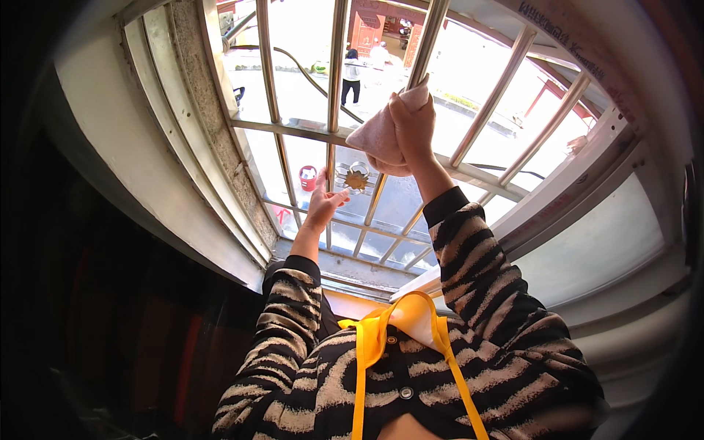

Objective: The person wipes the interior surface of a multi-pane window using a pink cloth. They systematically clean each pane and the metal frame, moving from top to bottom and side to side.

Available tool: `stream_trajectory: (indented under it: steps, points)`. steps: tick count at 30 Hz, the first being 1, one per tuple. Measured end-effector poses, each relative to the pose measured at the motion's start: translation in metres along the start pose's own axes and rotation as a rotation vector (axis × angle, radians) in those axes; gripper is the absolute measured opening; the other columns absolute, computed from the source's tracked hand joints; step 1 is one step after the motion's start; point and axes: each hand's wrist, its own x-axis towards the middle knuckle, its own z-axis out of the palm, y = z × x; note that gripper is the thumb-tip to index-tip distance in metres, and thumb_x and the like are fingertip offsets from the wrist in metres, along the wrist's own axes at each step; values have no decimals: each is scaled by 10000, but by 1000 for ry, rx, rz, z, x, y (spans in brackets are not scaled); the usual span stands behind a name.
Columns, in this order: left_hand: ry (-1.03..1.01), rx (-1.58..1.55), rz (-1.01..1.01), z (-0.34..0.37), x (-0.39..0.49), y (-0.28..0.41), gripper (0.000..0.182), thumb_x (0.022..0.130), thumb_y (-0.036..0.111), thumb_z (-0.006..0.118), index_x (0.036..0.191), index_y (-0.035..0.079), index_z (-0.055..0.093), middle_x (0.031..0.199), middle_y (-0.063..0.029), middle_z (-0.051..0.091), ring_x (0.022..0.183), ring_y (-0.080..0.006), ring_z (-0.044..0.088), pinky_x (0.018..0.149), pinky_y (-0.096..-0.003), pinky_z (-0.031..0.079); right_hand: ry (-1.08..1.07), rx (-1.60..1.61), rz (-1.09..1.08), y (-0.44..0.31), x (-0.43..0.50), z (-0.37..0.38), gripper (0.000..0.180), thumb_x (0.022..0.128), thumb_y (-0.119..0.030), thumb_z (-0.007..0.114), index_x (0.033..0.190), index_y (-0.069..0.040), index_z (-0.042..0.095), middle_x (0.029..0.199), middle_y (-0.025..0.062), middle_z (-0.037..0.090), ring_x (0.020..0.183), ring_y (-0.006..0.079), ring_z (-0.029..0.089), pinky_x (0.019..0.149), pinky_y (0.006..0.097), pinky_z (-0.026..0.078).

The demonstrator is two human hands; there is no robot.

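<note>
My right hand [416,124] grips a pale pink cloth [377,132], which is folded against an upright metal window bar [430,33] just above the cross rail. Part of the cloth hangs below the hand. Lower and to the left, my left hand [323,206] is at a thinner-looking bar [330,159], with the forefinger along one side and the thumb on the other. Some of its fingers are hidden. Between the hands, a metal flower-shaped ornament [356,179] with a gold-brown centre is fixed in the grille.
A cross rail [308,131] ties the bars together. The window frame [181,126] and a rough wall edge stand at left; a sliding sash [599,242] is at right. Outside below are a red bucket [308,177], a black cable [297,63] and a person [351,77].
</note>
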Motion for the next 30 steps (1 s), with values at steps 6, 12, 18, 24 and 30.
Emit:
stream_trajectory:
  steps: [6, 12, 18, 24, 30]
  points:
    - [15, 3, 2, 4, -6, 2, 911, 816, 119, 675, 1477, 0, 59, 1286, -149, 495, 850, -183, 644, 708, -286, 502, -10, 57, -59, 9, -3, -1, 430, 774, -256, 684, 1063, 10, 507, 898, 166, 631, 807, 254, 621, 745, 372, 492]
    - [10, -1, -13, 4, -6, 1, 921, 812, 110, 669, 1479, 2, 43, 1336, -146, 455, 849, -177, 637, 713, -285, 504, 13, -56, -72, 16, -16, -1, 481, 787, -250, 677, 1112, 24, 453, 899, 212, 622, 822, 331, 627, 752, 407, 489]
    - [3, -14, 3, 3, -6, 0, 922, 815, 111, 670, 1480, 5, 40, 1360, -141, 435, 849, -177, 636, 715, -287, 506, -10, -148, -100, 29, -26, 1, 542, 823, -250, 664, 1199, 37, 399, 989, 238, 623, 897, 353, 639, 795, 407, 508]
    - [-9, 14, -2, 2, -2, 0, 898, 816, 119, 672, 1476, 15, 73, 1345, -137, 441, 854, -181, 641, 705, -282, 504, -111, -300, -119, 26, -34, -5, 439, 861, -195, 615, 1130, 35, 355, 934, 273, 597, 871, 427, 622, 758, 439, 503]
    - [-27, 4, -15, 1, -1, 0, 867, 820, 112, 681, 1466, 28, 110, 1285, -122, 495, 835, -169, 641, 685, -269, 497, -177, -337, -89, 27, -41, -9, 401, 871, -136, 602, 1119, 49, 347, 958, 282, 559, 914, 422, 597, 784, 441, 486]
